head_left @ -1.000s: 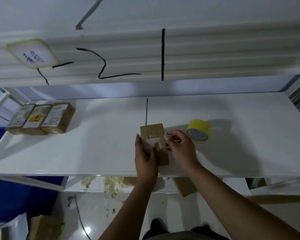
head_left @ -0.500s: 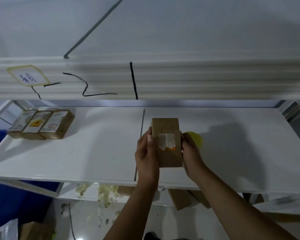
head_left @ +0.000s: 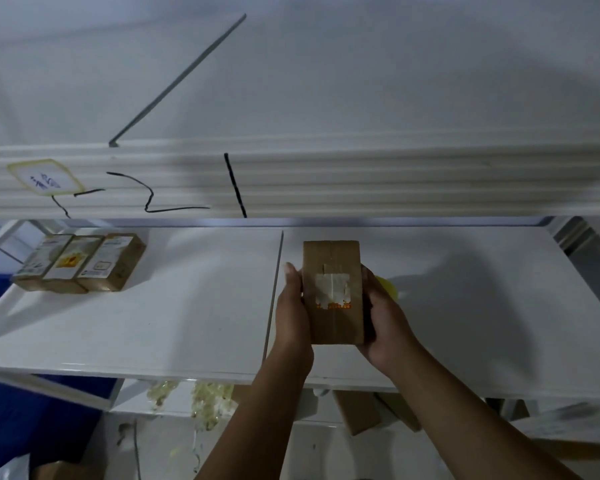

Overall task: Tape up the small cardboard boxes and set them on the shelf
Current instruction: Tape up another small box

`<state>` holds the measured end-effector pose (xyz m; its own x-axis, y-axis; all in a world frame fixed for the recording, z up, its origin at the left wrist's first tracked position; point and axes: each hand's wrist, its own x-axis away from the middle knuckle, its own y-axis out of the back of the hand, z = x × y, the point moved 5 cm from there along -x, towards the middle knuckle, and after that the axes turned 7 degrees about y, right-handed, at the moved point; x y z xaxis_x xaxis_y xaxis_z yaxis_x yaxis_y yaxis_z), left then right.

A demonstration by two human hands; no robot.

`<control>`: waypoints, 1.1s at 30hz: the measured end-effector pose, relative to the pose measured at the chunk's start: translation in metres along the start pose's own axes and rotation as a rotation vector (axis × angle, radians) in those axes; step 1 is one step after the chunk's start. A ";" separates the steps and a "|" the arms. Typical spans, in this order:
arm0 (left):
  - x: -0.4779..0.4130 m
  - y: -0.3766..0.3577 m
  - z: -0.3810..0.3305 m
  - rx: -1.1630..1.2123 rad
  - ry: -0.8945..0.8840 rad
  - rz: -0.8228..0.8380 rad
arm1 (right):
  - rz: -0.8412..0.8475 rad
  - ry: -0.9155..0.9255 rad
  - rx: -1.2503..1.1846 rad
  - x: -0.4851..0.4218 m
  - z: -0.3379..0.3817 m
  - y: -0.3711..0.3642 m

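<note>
Lifted from where it lay on the shelf a second ago, the small cardboard box [head_left: 333,292] is now held up between both hands, its broad face turned to the camera, much as it was half a second back. The left hand [head_left: 293,317] grips the box's left long edge, thumb along the side and fingers hidden behind. The right hand [head_left: 385,323] clasps the right long edge in the same way, palm against the cardboard. A torn white label patch [head_left: 331,289] with orange print along its lower edge sits mid-face on the box. The box is over the middle shelf [head_left: 153,323], just right of the seam between its two white panels; whether it touches the surface cannot be told. The yellow tape roll [head_left: 390,289], in plain view a second ago, shows only as a sliver behind the right hand. Three labelled boxes [head_left: 80,268] lie side by side, touching, at the shelf's far left. More brown boxes [head_left: 357,414] rest on the level beneath.
</note>
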<state>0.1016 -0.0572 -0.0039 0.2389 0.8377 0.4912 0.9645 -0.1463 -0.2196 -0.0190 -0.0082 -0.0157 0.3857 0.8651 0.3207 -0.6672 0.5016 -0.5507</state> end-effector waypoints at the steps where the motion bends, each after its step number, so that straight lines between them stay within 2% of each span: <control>1: 0.001 -0.002 0.003 -0.030 -0.004 0.026 | -0.005 0.010 0.037 -0.001 0.001 0.000; 5: -0.001 -0.001 0.007 -0.142 -0.114 -0.029 | -0.022 0.081 0.105 0.003 -0.003 0.002; 9: -0.002 0.004 0.011 -0.219 -0.178 -0.074 | 0.025 0.191 0.347 0.010 -0.003 -0.003; 13: -0.003 0.015 0.013 -0.225 -0.176 -0.059 | 0.119 0.246 0.417 0.015 -0.004 -0.006; 17: -0.004 0.025 0.014 -0.407 -0.237 -0.161 | 0.157 0.221 0.493 0.017 -0.012 0.001; 20: -0.007 0.027 0.029 -0.322 -0.143 -0.035 | 0.134 0.207 0.537 0.013 -0.022 0.007; 24: -0.013 0.037 0.042 -0.360 -0.141 -0.104 | 0.139 0.132 0.480 0.008 -0.036 0.016; 26: -0.019 0.042 0.046 -0.326 -0.112 -0.168 | 0.090 0.138 0.498 0.005 -0.031 0.024; 29: -0.039 0.050 0.049 -0.427 -0.061 -0.261 | -0.076 0.410 0.788 -0.005 -0.001 0.046; 31: -0.056 0.051 0.048 -0.595 -0.028 -0.304 | -0.219 0.665 1.190 -0.013 0.025 0.059; 32: -0.065 0.050 0.047 -0.693 -0.008 -0.327 | -0.265 0.736 1.400 -0.020 0.034 0.063; 33: -0.072 0.049 0.046 -0.779 0.012 -0.343 | -0.273 0.721 1.546 -0.029 0.038 0.067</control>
<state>0.1261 -0.1008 -0.0890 -0.0836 0.8970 0.4340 0.7842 -0.2095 0.5840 -0.0996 0.0003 -0.0328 0.4798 0.8053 -0.3483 -0.3183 0.5297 0.7862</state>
